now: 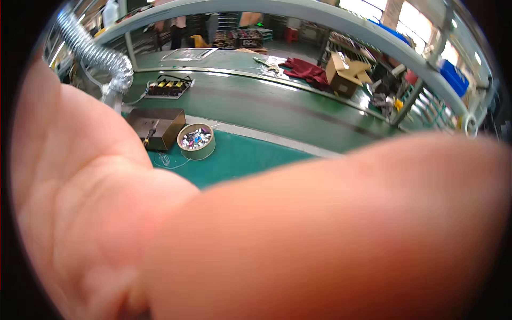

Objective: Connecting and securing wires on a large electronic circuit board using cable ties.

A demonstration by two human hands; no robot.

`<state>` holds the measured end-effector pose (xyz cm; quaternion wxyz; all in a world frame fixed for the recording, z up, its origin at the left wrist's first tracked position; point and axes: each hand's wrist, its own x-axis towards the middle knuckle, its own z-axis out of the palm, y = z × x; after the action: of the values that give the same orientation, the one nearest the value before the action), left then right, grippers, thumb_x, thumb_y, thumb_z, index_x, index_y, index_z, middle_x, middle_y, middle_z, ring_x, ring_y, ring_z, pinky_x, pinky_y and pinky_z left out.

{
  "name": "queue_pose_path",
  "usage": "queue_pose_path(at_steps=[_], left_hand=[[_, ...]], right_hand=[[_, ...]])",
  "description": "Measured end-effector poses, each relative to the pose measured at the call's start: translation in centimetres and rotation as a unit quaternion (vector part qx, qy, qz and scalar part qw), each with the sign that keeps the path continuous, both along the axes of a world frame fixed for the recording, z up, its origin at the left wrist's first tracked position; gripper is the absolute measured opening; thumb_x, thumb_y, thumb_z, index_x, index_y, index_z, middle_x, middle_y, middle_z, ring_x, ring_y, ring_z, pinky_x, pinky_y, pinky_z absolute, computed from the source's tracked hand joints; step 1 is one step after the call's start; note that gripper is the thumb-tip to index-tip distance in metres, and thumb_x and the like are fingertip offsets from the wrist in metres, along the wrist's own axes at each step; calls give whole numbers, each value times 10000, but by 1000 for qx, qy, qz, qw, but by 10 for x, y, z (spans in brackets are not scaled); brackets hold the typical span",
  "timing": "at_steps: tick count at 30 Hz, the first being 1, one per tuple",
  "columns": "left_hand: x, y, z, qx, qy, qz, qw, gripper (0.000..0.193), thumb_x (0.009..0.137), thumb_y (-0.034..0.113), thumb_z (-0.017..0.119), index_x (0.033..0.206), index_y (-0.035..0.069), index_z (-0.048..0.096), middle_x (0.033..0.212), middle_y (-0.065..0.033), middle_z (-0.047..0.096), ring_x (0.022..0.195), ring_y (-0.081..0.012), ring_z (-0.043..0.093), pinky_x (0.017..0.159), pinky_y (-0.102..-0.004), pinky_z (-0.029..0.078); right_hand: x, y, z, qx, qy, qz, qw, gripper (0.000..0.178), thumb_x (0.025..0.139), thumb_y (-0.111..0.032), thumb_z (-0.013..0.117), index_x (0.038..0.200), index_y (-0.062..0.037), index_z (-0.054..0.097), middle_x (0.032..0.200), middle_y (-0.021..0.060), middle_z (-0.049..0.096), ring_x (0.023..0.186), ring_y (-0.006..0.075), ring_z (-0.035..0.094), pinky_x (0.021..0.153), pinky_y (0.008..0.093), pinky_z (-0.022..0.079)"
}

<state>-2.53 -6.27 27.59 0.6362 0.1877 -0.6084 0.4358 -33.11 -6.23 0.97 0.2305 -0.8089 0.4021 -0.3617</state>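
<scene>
A bare hand point(256, 240) is held right against the lens. It is blurred and fills the lower two thirds of the head view. A thick finger or thumb point(373, 213) runs across from the right, and a fleshy part of the hand point(69, 186) rises on the left. I cannot tell whether it is my left hand or my right hand, or whether it holds anything. Beyond it, on a green mat point(245, 156), stand a round tin point(196, 141) of small coloured parts and a dark brown box point(159, 127).
A ribbed silver hose point(96, 53) hangs at the upper left. A green conveyor belt point(277, 109) carries a tray of yellow and black parts point(169, 87). Farther back lie a dark red cloth point(308, 72) and an open cardboard box point(345, 73). Blue bins point(453, 77) sit on the right.
</scene>
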Motion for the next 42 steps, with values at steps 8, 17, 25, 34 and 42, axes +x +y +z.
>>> queue_pose_path(at_steps=[8, 17, 25, 34, 42], left_hand=[[11, 12, -10, -49, 22, 105, 993, 965, 819, 348, 865, 1526, -14, 316, 1360, -312, 538, 1001, -373, 648, 885, -477, 538], [16, 19, -16, 15, -13, 112, 993, 936, 827, 311, 861, 1523, -10, 324, 1356, -310, 540, 990, -367, 650, 875, -472, 541], [12, 41, -21, 72, -16, 116, 990, 911, 833, 278, 857, 1520, -7, 331, 1352, -308, 542, 979, -362, 651, 866, -467, 544], [9, 47, -24, 130, -49, 108, 984, 823, 836, 171, 834, 1492, -4, 369, 1331, -291, 559, 961, -339, 652, 855, -460, 546], [-11, 44, -208, 489, -96, 140, 856, 549, 739, 28, 809, 1253, 64, 619, 1153, -144, 650, 863, -287, 677, 740, -370, 571]], right_hand=[[-3, 2, 0, 1, 4, -6, 1000, 84, 908, -132, 735, 842, -80, 730, 713, 66, 649, 559, 235, 613, 517, 341, 470], [-4, -10, 7, -4, 15, 6, 1000, 110, 904, -129, 732, 826, -53, 715, 751, 110, 663, 632, 291, 653, 570, 387, 507], [-1, -10, 7, 5, -2, -2, 1000, 85, 904, -99, 726, 841, -50, 700, 706, 82, 628, 561, 251, 602, 525, 350, 463], [-6, -3, 4, 5, 12, -1, 1000, 96, 920, -105, 714, 849, -40, 720, 711, 92, 622, 566, 233, 586, 530, 342, 445], [-3, -7, 5, 12, 20, 2, 1000, 96, 904, -135, 738, 837, -72, 709, 736, 68, 656, 605, 258, 639, 551, 356, 493]])
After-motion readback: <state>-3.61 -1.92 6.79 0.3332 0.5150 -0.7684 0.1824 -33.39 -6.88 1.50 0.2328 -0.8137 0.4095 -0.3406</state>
